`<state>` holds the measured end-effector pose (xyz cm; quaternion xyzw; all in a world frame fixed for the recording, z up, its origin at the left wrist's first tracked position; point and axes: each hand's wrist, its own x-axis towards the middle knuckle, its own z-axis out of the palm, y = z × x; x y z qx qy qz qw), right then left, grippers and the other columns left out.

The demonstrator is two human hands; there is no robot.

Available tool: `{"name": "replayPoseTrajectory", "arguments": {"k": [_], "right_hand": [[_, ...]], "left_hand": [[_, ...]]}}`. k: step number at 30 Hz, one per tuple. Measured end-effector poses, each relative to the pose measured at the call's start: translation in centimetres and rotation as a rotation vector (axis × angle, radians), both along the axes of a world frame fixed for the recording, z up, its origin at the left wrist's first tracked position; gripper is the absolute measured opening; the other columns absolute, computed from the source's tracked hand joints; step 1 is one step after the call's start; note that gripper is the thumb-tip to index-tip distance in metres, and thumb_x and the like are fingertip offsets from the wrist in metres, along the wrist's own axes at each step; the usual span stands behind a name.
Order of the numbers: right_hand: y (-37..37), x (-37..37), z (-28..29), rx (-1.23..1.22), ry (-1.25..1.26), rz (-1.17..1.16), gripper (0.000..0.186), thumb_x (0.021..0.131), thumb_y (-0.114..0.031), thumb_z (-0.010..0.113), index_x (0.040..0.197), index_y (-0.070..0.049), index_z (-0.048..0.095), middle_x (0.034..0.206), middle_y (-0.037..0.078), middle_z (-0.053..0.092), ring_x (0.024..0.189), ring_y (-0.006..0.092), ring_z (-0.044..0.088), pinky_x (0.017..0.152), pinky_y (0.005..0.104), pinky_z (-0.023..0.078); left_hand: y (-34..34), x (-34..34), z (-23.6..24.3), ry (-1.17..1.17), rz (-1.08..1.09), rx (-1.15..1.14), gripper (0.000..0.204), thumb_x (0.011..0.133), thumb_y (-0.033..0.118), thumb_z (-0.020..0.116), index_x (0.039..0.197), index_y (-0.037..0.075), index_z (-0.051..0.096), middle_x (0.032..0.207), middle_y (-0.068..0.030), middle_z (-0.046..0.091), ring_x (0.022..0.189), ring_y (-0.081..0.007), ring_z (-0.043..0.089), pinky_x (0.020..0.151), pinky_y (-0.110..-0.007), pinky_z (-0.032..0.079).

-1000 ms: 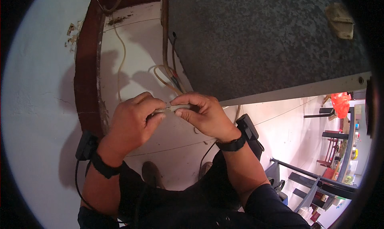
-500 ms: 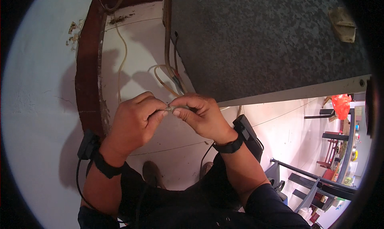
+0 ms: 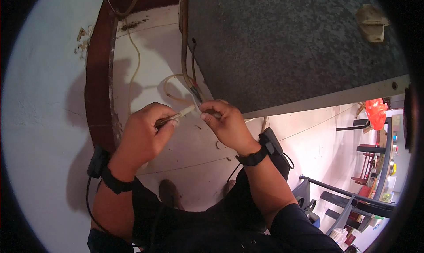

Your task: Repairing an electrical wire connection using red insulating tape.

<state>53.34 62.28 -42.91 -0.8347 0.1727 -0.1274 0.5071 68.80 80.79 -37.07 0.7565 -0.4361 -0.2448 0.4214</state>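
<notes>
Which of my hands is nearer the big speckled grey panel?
Right. In the picture, your right hand is just below the lower left corner of the speckled grey panel; your left hand is farther off to the left.

The left forearm (image 3: 112, 209) and right forearm (image 3: 271, 182) angle up and inward. The left hand (image 3: 148, 129), back upward, pinches between thumb (image 3: 167, 128) and curled index finger (image 3: 160, 111). The right hand (image 3: 229, 126), just beside but apart, pinches likewise, fingertips pointing left.
</notes>
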Motion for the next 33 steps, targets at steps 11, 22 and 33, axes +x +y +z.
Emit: {"name": "replayPoseTrajectory", "arguments": {"k": [11, 22, 33], "right_hand": [[1.7, -0.5, -3.4, 1.220, 0.150, -0.090, 0.027, 0.105, -0.023, 0.058, 0.124, -0.004, 0.061, 0.111, 0.006, 0.069, 0.100, 0.0161, 0.067, 0.085, 0.0297, 0.054], [1.5, -1.4, -7.9, 1.078, 0.324, -0.166, 0.030, 0.100, -0.011, 0.061, 0.128, -0.004, 0.057, 0.109, 0.007, 0.068, 0.101, 0.0182, 0.068, 0.087, 0.0308, 0.056], [1.4, -1.8, -9.7, 1.021, 0.303, -0.168, 0.036, 0.099, -0.007, 0.060, 0.133, 0.004, 0.052, 0.106, 0.009, 0.066, 0.093, 0.0176, 0.066, 0.079, 0.0289, 0.053]], "left_hand": [[-0.3, -1.6, -2.2, 0.110, -0.120, 0.258, 0.024, 0.092, 0.007, 0.068, 0.114, -0.001, 0.062, 0.104, -0.0184, 0.072, 0.098, -0.0278, 0.072, 0.086, -0.038, 0.056], [-0.5, 1.0, -2.9, -0.002, 0.134, 0.094, 0.022, 0.093, 0.009, 0.068, 0.110, -0.004, 0.062, 0.099, -0.0197, 0.072, 0.094, -0.0269, 0.071, 0.084, -0.037, 0.055], [-1.3, 1.9, -4.0, 0.022, 0.170, 0.196, 0.023, 0.094, 0.013, 0.069, 0.110, -0.002, 0.064, 0.098, -0.0176, 0.072, 0.090, -0.0243, 0.070, 0.082, -0.036, 0.054]]}}
